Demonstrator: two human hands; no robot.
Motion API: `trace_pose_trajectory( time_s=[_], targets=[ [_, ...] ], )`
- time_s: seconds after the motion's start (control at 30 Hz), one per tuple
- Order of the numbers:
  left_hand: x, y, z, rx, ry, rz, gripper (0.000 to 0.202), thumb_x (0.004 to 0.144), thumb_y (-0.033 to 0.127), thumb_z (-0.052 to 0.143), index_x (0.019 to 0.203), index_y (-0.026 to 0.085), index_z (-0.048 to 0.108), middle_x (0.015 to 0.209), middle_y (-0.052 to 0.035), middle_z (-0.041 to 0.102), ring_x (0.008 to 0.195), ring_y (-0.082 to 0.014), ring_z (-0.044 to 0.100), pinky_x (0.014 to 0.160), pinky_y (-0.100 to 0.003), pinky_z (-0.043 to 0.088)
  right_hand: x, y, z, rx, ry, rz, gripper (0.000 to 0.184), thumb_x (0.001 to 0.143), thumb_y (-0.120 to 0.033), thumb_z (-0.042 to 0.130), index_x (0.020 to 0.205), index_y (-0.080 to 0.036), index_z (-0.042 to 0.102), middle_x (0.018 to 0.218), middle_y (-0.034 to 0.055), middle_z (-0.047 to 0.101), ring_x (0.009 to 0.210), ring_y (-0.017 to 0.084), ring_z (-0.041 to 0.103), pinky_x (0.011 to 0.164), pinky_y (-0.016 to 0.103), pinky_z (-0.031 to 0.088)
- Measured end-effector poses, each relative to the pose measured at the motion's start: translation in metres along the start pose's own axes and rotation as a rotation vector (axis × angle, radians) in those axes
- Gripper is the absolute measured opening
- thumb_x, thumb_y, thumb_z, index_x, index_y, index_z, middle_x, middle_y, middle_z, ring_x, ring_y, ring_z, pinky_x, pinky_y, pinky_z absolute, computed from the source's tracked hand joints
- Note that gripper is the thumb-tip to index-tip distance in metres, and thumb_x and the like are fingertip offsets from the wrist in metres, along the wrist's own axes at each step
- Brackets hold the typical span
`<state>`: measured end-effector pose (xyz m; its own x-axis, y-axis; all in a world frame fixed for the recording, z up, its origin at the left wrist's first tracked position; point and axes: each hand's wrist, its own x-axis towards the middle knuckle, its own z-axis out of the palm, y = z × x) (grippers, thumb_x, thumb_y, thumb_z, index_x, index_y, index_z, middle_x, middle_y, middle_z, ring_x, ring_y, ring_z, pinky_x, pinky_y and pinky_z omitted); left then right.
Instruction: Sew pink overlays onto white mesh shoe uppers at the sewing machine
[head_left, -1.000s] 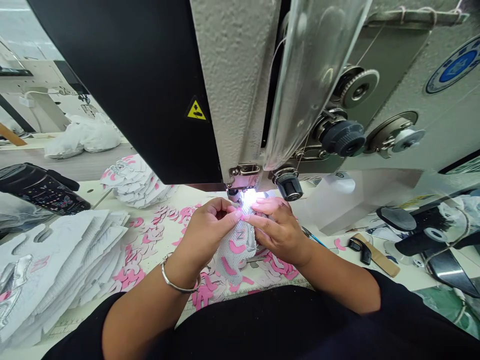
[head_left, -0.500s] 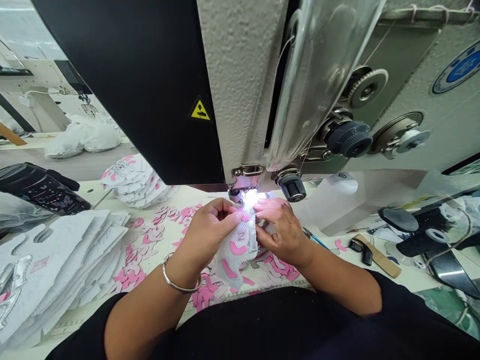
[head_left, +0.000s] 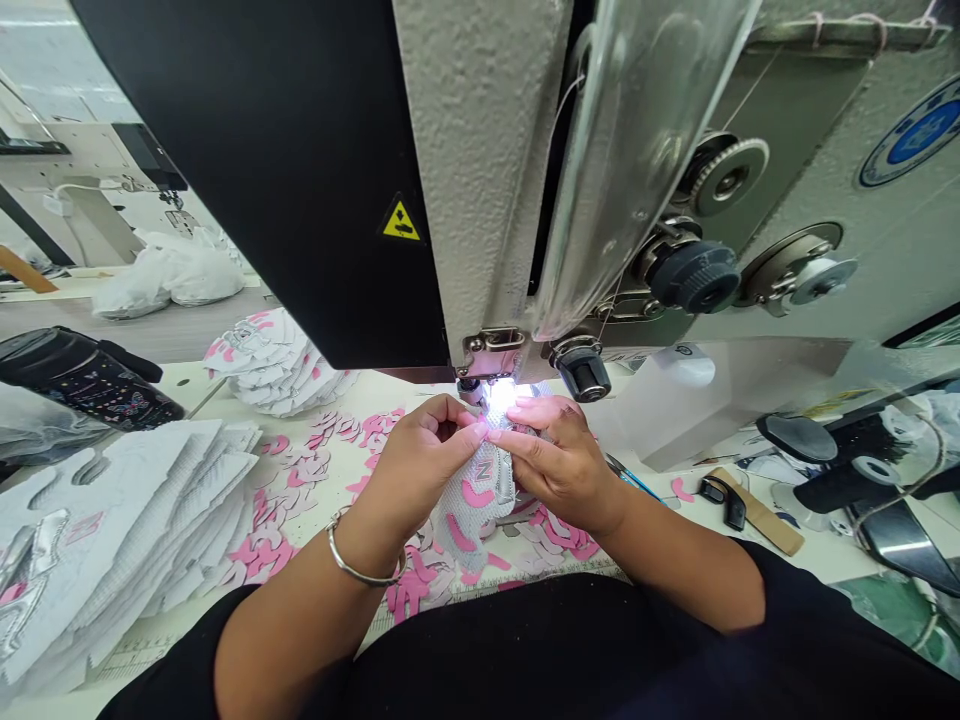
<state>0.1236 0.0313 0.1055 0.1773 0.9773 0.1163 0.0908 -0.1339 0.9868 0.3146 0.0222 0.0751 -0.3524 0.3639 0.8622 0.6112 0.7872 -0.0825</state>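
Under the sewing machine's lit needle area (head_left: 501, 395) lies a white mesh shoe upper piece (head_left: 491, 510) with pink curved patches, a letter N and a silvery edge. My left hand (head_left: 416, 460) pinches it between thumb and forefinger, close to the presser foot (head_left: 471, 390). From the other side my right hand (head_left: 562, 455) holds the piece, its forefinger stretched to a small pink patch near the left thumb tip. The right thumb is mostly hidden. Glare hides the needle tip.
Many loose pink patches (head_left: 262, 555) lie around the work. At left are a stack of white upper pieces (head_left: 142, 500), a round pile of pieces (head_left: 274, 365) and a black bottle (head_left: 82, 375). Blue-handled tweezers (head_left: 634, 478), a thread spool (head_left: 844, 487) and a black clip (head_left: 724, 500) are at right.
My right forefinger has reached left, onto the pink patch by my left thumb. The left hand and the mesh piece stay almost where they were.
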Motion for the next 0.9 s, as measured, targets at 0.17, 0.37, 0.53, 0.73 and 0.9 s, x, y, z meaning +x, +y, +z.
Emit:
trace_pose_trajectory(
  time_s=[0.17, 0.37, 0.53, 0.73, 0.9],
  targets=[
    [-0.0006, -0.0011, 0.0007, -0.038, -0.016, -0.008, 0.012, 0.081, 0.028, 0.068, 0.079, 0.021, 0.058, 0.08, 0.0039, 0.055, 0.075, -0.0114, 0.048, 0.07, -0.024, 0.04, -0.0009, 0.0006, 0.0008, -0.013, 0.006, 0.005, 0.036, 0.083, -0.007, 0.063, 0.113, -0.026, 0.066, 0.108, 0.0062, 0.062, 0.102, 0.022, 0.059, 0.091, 0.044, 0.049],
    [-0.0004, -0.002, 0.001, -0.123, -0.033, -0.032, 0.014, 0.08, 0.029, 0.07, 0.081, 0.021, 0.058, 0.082, 0.0034, 0.055, 0.076, -0.0114, 0.049, 0.071, -0.023, 0.041, -0.0017, 0.0009, 0.0007, -0.01, -0.003, 0.007, 0.036, 0.083, -0.007, 0.064, 0.114, -0.025, 0.066, 0.108, 0.0072, 0.062, 0.103, 0.023, 0.06, 0.09, 0.044, 0.05],
    [-0.0002, -0.0032, 0.0017, -0.21, -0.047, -0.051, 0.02, 0.079, 0.032, 0.073, 0.081, 0.02, 0.058, 0.083, 0.0023, 0.055, 0.077, -0.0115, 0.05, 0.07, -0.023, 0.042, -0.0027, 0.0013, 0.0007, -0.006, -0.012, 0.01, 0.036, 0.083, -0.007, 0.064, 0.114, -0.025, 0.066, 0.108, 0.0075, 0.061, 0.104, 0.023, 0.059, 0.091, 0.045, 0.049],
    [0.0007, -0.0052, 0.0015, -0.224, -0.041, -0.048, 0.022, 0.078, 0.033, 0.075, 0.081, 0.019, 0.059, 0.084, 0.0015, 0.056, 0.075, -0.0114, 0.05, 0.068, -0.023, 0.043, -0.0015, 0.0009, 0.0005, -0.004, -0.009, 0.012, 0.036, 0.084, -0.007, 0.063, 0.114, -0.027, 0.066, 0.108, 0.0065, 0.062, 0.103, 0.023, 0.059, 0.09, 0.045, 0.05],
    [0.0004, -0.0064, 0.0008, -0.206, -0.041, -0.034, 0.021, 0.078, 0.033, 0.075, 0.08, 0.019, 0.058, 0.083, 0.0018, 0.056, 0.073, -0.011, 0.05, 0.067, -0.023, 0.042, -0.0023, 0.002, 0.0016, 0.002, -0.01, 0.008, 0.036, 0.084, -0.006, 0.062, 0.114, -0.026, 0.066, 0.109, 0.0073, 0.061, 0.104, 0.023, 0.059, 0.089, 0.046, 0.05]
  ],
)
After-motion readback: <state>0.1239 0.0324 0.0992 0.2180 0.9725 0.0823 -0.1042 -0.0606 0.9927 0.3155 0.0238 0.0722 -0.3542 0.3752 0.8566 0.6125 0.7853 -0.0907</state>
